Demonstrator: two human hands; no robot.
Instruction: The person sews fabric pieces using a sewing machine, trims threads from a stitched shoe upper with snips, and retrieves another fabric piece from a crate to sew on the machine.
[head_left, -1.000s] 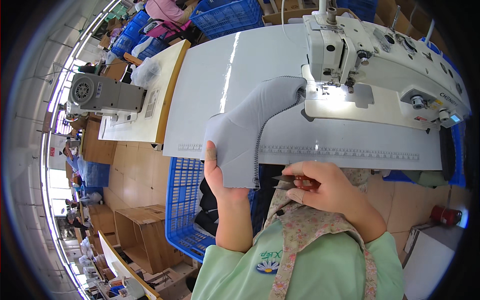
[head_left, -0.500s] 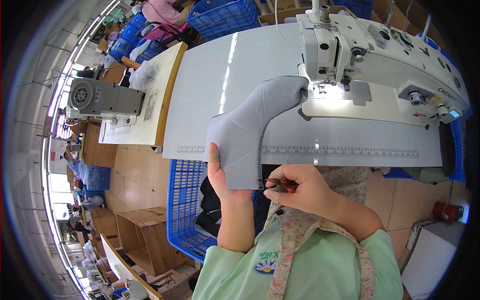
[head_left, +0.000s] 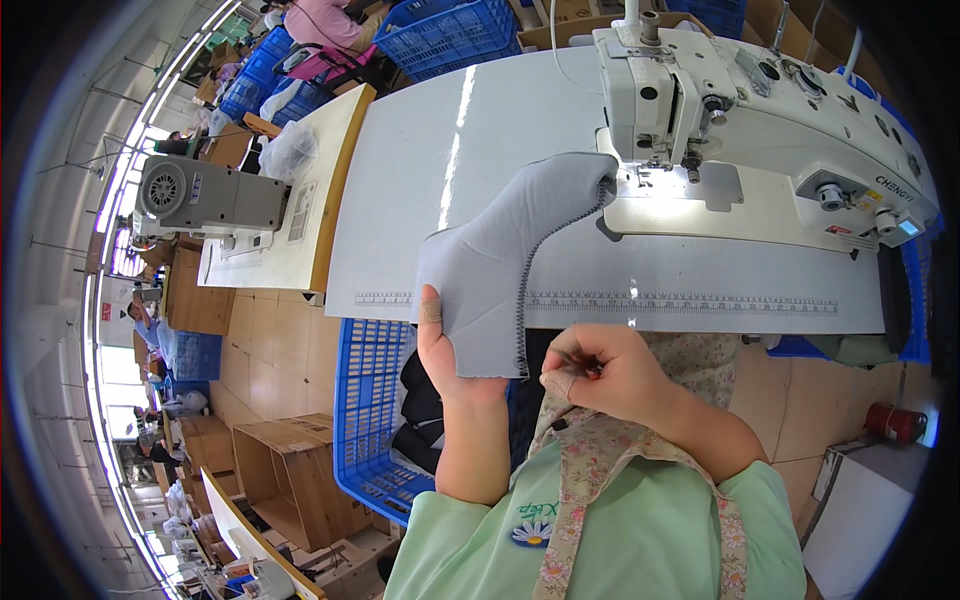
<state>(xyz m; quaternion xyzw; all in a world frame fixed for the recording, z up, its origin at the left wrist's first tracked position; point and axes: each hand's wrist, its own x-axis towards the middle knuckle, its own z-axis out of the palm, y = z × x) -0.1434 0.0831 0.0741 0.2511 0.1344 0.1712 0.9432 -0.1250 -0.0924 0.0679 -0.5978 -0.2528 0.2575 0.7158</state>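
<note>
My left hand (head_left: 436, 352) supports the near end of a grey sock-shaped fabric piece (head_left: 484, 250), thumb along its left edge and the fingers hidden beneath. Dark overlock-like stitching runs down the piece's right edge. Its far end rests by the needle area of a white sewing machine (head_left: 650, 110). To the right of the fabric's lower corner, and apart from it, my right hand (head_left: 622, 372) is closed around dark thread snips (head_left: 584, 362), mostly covered by the fingers.
The pale sewing table (head_left: 400, 190) has a printed ruler (head_left: 690, 303) along its front edge. A blue crate (head_left: 358, 420) with black pieces stands below at the left. Farther left are another sewing machine (head_left: 215, 195) and an open cardboard box (head_left: 290, 480).
My right hand has drawn slightly right, away from the fabric's lower corner, and the snips' blades show less. My left hand and the fabric have barely shifted.
</note>
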